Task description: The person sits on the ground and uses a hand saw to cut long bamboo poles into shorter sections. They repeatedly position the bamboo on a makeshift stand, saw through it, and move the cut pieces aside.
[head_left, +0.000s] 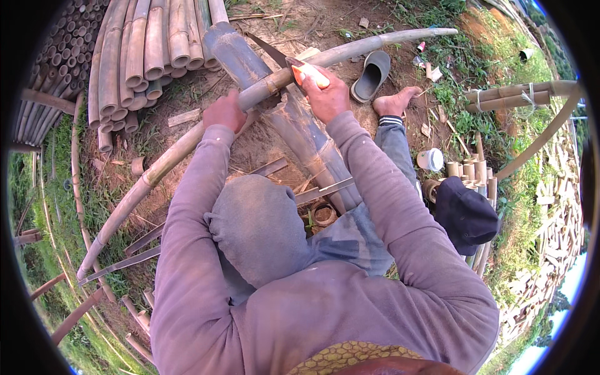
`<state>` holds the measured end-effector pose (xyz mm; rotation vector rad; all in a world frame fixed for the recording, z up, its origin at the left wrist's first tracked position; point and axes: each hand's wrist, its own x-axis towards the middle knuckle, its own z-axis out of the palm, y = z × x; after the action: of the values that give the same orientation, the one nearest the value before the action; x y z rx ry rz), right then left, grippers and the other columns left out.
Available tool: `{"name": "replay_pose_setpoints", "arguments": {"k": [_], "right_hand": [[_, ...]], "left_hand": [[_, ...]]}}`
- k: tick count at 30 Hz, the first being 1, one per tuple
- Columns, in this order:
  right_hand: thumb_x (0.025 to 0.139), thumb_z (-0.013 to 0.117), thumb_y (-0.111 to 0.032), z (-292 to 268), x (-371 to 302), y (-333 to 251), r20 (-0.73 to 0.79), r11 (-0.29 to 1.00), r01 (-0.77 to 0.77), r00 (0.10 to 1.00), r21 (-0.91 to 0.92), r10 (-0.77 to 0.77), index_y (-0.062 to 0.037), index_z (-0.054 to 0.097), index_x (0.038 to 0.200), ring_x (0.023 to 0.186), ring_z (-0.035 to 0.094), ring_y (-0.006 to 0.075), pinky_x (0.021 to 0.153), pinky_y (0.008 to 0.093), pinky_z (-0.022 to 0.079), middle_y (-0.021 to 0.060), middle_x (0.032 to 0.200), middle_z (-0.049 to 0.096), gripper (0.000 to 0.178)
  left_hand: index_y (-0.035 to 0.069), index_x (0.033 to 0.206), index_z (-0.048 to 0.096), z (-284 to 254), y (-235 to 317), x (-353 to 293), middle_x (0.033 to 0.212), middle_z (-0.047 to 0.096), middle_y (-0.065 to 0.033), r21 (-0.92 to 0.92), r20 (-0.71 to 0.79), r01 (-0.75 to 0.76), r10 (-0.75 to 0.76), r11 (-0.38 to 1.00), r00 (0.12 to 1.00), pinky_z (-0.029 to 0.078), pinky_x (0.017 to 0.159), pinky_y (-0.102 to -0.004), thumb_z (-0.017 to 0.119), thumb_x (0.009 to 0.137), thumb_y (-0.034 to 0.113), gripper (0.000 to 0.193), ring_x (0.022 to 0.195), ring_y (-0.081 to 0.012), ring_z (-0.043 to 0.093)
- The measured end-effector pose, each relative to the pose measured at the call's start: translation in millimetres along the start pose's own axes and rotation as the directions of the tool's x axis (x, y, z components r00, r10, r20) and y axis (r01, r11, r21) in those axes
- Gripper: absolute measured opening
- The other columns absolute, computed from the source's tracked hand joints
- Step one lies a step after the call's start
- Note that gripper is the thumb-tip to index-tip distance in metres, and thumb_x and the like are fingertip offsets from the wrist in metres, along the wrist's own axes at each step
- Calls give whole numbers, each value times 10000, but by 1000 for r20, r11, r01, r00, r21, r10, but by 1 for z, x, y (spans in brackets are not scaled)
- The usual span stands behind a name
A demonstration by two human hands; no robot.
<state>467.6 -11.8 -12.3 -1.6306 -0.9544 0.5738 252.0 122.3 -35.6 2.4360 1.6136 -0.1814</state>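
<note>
Holding the bamboo pole (pixel 256 92) with my left hand (pixel 225 112), I'm gripping an orange-handled blade (pixel 270 51) in my right hand (pixel 327 94), the pole crossing a thick bamboo trunk (pixel 234 53) between them, and risking a leftward skid should it roll.

right hand (pixel 330 97) with an orange-handled blade (pixel 267 49), left hand (pixel 223 114) around a bamboo pole (pixel 165 164)

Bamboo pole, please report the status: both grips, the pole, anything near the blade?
Left grip closed on bamboo pole; right grip holding orange-handled blade. Pole crosses over wide bamboo piece. Bare foot off to the right, apart from blade.
</note>
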Motion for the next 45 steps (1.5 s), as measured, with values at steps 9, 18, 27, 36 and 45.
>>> {"name": "replay_pose_setpoints", "arguments": {"k": [9,18,27,36,45], "right_hand": [[1015,659,-73,-114,-206,-1,-66,994,8,998,108,-1,123,581,1382,1160,725,252,980,352,583,212,1306,712,423],[968,755,-165,-8,6,4,5,999,-49,999,20,49,15,684,1309,1009,748,183,906,315,577,175,1114,782,391],[1011,678,-81,-112,-192,2,-51,993,23,999,118,-17,128,571,1391,1150,717,236,973,341,582,206,1280,716,447],[991,725,-118,-15,-26,21,23,994,-23,1000,109,20,53,660,1329,1053,699,150,925,296,553,147,1153,765,384],[1017,704,-113,-104,-183,8,-43,984,-51,997,169,59,75,609,1401,1048,675,125,911,275,573,119,1236,725,438]], "left_hand": [[157,1244,598,0,-4,-6,1155,764,-142,2,1,14,-14,1000,1000,586,925,-504,771,893,368,445,1085,-370,742],[152,1242,597,-3,-3,-1,1147,763,-157,16,-28,-5,5,1000,1000,585,923,-507,772,889,372,452,1081,-373,741],[150,1257,593,4,-4,-7,1125,762,-166,10,-24,-1,1,1000,1000,587,914,-509,766,891,368,460,1067,-379,744],[148,1232,594,1,-6,-1,1151,756,-168,21,-21,-16,16,1000,1000,589,911,-509,771,886,387,456,1063,-382,745],[138,1266,595,3,-5,-4,1142,759,-173,-1,-19,10,-10,1000,1000,589,908,-509,789,872,421,522,1074,-383,740]]}}
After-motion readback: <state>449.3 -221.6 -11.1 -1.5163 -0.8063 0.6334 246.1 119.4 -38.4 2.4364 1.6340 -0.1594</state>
